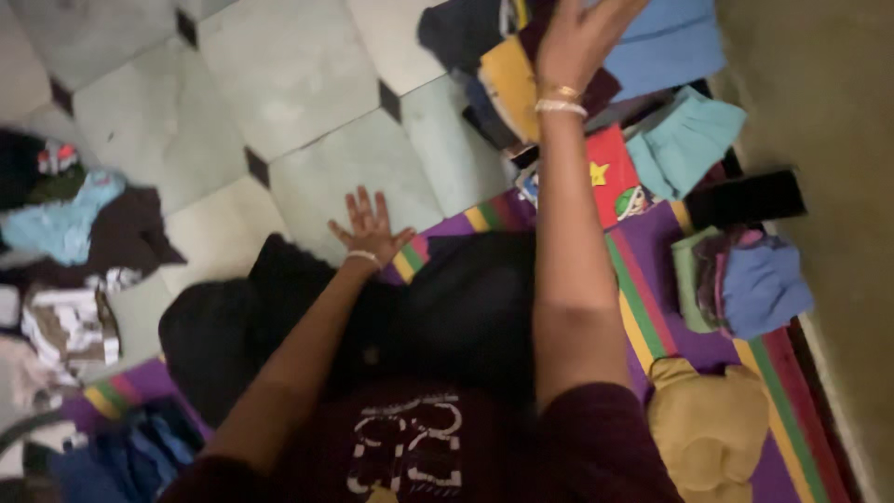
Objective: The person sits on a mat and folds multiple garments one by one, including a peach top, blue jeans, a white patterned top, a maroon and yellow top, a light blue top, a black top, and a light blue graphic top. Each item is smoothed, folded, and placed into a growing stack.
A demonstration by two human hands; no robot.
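The left hand lies flat on the pale tiled floor, right at the edge of a striped mat. Its fingers are spread wide open and point to 12 o'clock. It holds nothing. A white bangle sits on that wrist.

The right hand reaches far up, toward 12 o'clock, onto a pile of folded clothes. The hand is open and rests on top of the pile. The fingertips run out of the picture, so you cannot tell if they curl around anything. Two bangles sit on this wrist.

The pile is at the top, at about 1 o'clock from the left hand. It has dark blue, yellow and dark red pieces, and a light blue cloth at its right side. The pile's long side runs from 10 o'clock to 4 o'clock.

A big black cloth lies between the arms. A red cloth with a yellow star lies just below the pile. A teal cloth is beside it. More clothes lie at 9 o'clock.
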